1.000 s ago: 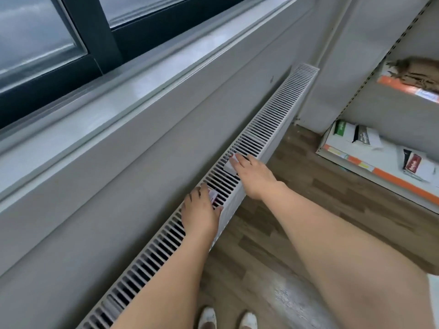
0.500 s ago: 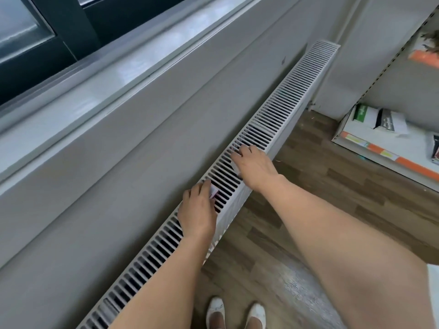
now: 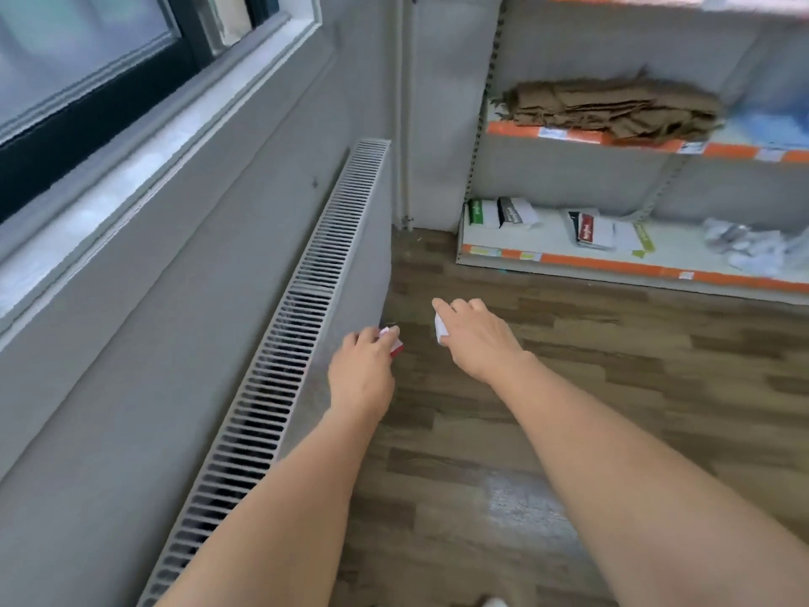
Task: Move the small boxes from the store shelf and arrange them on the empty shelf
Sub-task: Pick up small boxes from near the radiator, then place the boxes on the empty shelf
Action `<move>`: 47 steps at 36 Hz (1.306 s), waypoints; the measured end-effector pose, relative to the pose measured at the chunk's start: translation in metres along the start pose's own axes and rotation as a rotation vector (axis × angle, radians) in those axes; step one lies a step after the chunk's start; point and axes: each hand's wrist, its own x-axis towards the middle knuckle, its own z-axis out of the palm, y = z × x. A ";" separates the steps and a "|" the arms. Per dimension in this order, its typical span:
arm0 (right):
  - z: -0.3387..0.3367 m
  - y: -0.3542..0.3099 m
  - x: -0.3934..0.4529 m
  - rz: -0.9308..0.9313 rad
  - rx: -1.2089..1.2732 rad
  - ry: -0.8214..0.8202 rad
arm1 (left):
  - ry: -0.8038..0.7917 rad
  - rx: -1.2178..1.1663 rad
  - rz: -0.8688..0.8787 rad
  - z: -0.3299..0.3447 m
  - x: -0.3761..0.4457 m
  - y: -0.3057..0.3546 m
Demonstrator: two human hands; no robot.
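A grey wall point(image 3: 144, 335) with a dark-framed window point(image 3: 87, 81) fills the nine to eleven o'clock side of the view, and a wood-patterned floor point(image 3: 613, 387) spreads from the centre to five o'clock. Along the foot of the wall a long white radiator point(image 3: 306, 300) runs from seven o'clock up toward twelve.

At one to three o'clock stands a store shelf unit point(image 3: 569, 260) with orange-edged boards. Its middle board carries a heap of brown, crumpled-looking material point(image 3: 613, 107). Its bottom board holds small boxes: a green-and-white box point(image 3: 481, 212) touching a dark-and-white box point(image 3: 516, 212) at the left end, a red-and-white box point(image 3: 589, 230) lying flat near the middle, and blurred pale packets point(image 3: 744, 247) further right, too smeared to tell apart.

Both bare arms reach forward over the floor, just beside the radiator's end. The left hand point(image 3: 363, 370), near the centre of the view, has its grip curled around a small red-and-white box point(image 3: 394, 341), which pokes out past the fingertips. The right hand point(image 3: 477, 339), just at its three o'clock and apart from it, pinches a small white box point(image 3: 440, 328) under the fingers; only one pale edge shows. Both held boxes are in the air, well apart from the shelf unit.
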 end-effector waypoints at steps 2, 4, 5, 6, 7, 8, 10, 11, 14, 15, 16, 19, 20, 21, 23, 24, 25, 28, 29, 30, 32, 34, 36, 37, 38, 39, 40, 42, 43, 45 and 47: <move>-0.009 0.027 -0.018 0.068 0.023 0.024 | -0.018 -0.001 0.081 -0.004 0.005 0.030; -0.020 0.053 -0.036 0.112 0.028 0.039 | -0.024 0.012 0.159 -0.007 0.009 0.062; -0.025 0.067 -0.044 0.130 0.027 0.045 | -0.027 0.019 0.198 -0.009 0.010 0.079; -0.029 0.081 -0.053 0.147 0.025 0.050 | -0.032 0.027 0.235 -0.010 0.011 0.095; -0.033 0.095 -0.061 0.166 0.025 0.054 | -0.037 0.036 0.271 -0.012 0.012 0.112; -0.037 0.109 -0.068 0.186 0.024 0.060 | -0.041 0.046 0.305 -0.013 0.013 0.127; -0.043 0.135 -0.081 0.228 0.022 0.077 | -0.046 0.060 0.364 -0.014 0.015 0.156; -0.046 0.147 -0.088 0.248 0.024 0.085 | -0.046 0.065 0.388 -0.014 0.015 0.170; -0.052 0.179 -0.105 0.301 0.024 0.101 | -0.040 0.071 0.450 -0.013 0.017 0.207; -0.054 0.189 -0.110 0.317 0.024 0.102 | -0.036 0.070 0.465 -0.012 0.018 0.218; -0.055 0.197 -0.114 0.331 0.024 0.104 | -0.037 0.070 0.477 -0.010 0.019 0.228; -0.060 0.219 -0.125 0.366 0.031 0.114 | -0.049 0.075 0.499 -0.008 0.023 0.255; -0.061 0.226 -0.127 0.374 0.032 0.115 | -0.056 0.075 0.503 -0.007 0.025 0.263; -0.062 0.232 -0.129 0.380 0.033 0.113 | -0.063 0.072 0.507 -0.007 0.027 0.271; -0.065 0.244 -0.131 0.390 0.037 0.107 | -0.077 0.061 0.513 -0.006 0.032 0.285; -0.066 0.250 -0.131 0.394 0.039 0.107 | -0.085 0.059 0.517 -0.006 0.035 0.292; -0.067 0.256 -0.130 0.399 0.042 0.107 | -0.089 0.063 0.522 -0.006 0.039 0.299; -0.070 0.273 -0.125 0.415 0.048 0.118 | -0.099 0.077 0.536 -0.005 0.054 0.318; -0.070 0.279 -0.122 0.421 0.049 0.121 | -0.102 0.077 0.538 -0.005 0.059 0.324; -0.071 0.285 -0.118 0.427 0.050 0.123 | -0.105 0.073 0.540 -0.004 0.065 0.329; -0.073 0.297 -0.109 0.436 0.050 0.122 | -0.106 0.067 0.548 -0.004 0.079 0.339; -0.077 0.309 -0.096 0.442 0.046 0.122 | -0.105 0.069 0.559 -0.005 0.095 0.349; -0.083 0.322 -0.081 0.447 0.052 0.132 | -0.095 0.076 0.576 -0.007 0.115 0.358; -0.088 0.328 -0.072 0.451 0.052 0.143 | -0.088 0.074 0.586 -0.009 0.126 0.362; -0.092 0.334 -0.063 0.454 0.048 0.156 | -0.080 0.072 0.595 -0.011 0.138 0.367; -0.097 0.340 -0.054 0.460 0.045 0.167 | -0.073 0.070 0.603 -0.013 0.150 0.372; -0.102 0.346 -0.045 0.466 0.043 0.175 | -0.068 0.067 0.608 -0.016 0.163 0.376; -0.111 0.357 -0.025 0.476 0.033 0.181 | -0.063 0.061 0.613 -0.023 0.188 0.384; -0.115 0.363 -0.015 0.480 0.027 0.179 | -0.062 0.061 0.616 -0.026 0.200 0.388; -0.122 0.374 0.004 0.490 0.017 0.178 | -0.060 0.070 0.634 -0.033 0.222 0.394; -0.126 0.384 0.022 0.496 0.015 0.185 | -0.060 0.086 0.649 -0.036 0.243 0.400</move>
